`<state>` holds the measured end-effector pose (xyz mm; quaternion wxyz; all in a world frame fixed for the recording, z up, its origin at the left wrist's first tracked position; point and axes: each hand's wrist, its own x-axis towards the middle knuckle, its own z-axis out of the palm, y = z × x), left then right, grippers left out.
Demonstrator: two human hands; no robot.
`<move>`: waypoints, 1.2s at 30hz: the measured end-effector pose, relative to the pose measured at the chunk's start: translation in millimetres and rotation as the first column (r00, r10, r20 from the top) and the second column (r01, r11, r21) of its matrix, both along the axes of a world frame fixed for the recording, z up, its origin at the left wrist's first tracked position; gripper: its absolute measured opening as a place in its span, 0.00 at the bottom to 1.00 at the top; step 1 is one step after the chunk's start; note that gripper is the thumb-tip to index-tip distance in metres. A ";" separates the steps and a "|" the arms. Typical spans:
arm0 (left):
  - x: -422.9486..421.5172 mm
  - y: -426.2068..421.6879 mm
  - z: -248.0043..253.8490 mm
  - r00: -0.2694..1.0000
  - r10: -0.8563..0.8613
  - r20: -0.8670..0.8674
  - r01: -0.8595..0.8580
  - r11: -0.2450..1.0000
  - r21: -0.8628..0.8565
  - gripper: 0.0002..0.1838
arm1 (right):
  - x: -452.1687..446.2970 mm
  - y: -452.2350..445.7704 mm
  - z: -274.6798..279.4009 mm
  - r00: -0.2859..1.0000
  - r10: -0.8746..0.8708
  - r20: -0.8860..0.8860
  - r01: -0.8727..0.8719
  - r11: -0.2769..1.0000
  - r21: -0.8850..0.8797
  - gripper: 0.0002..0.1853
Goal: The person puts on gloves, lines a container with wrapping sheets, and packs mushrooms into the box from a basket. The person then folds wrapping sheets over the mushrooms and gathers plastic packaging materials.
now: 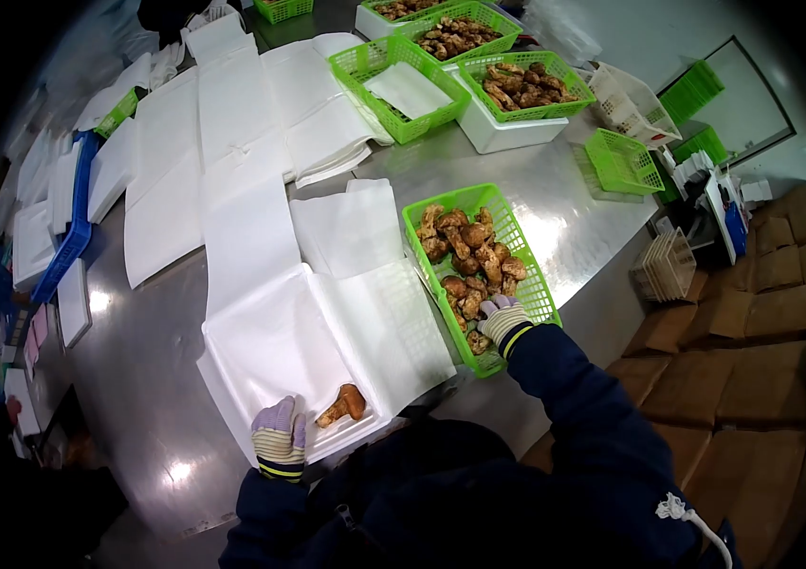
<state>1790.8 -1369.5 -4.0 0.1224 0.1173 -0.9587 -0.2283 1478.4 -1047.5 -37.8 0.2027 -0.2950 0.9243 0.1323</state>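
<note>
My left hand [279, 436], in a striped knit glove, rests at the near left edge of a white foam tray [261, 327]; its fingers look extended and nothing shows in them. Just right of it, one brown mushroom [343, 405] lies in the tray's near corner. White paper [393, 327] spreads over the tray's right side. My right hand [503, 318], also gloved, reaches into a green basket [536, 284] and touches the brown mushrooms [472, 248] heaped there. Its fingertips are partly hidden, so its grip is unclear.
White paper sheets [171, 180] cover part of the metal table [137, 370]. Farther off stand a green basket with paper [393, 119] and a mushroom-filled basket on a foam box [512, 133]. Cardboard boxes [754, 379] are at right, a blue crate [66, 251] at left.
</note>
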 end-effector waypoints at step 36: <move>0.2 -19.8 -32.1 0.930 0.029 0.366 0.084 0.953 -0.290 0.11 | 150.6 -224.0 28.6 0.692 0.674 0.260 -0.661 0.735 -0.147 0.12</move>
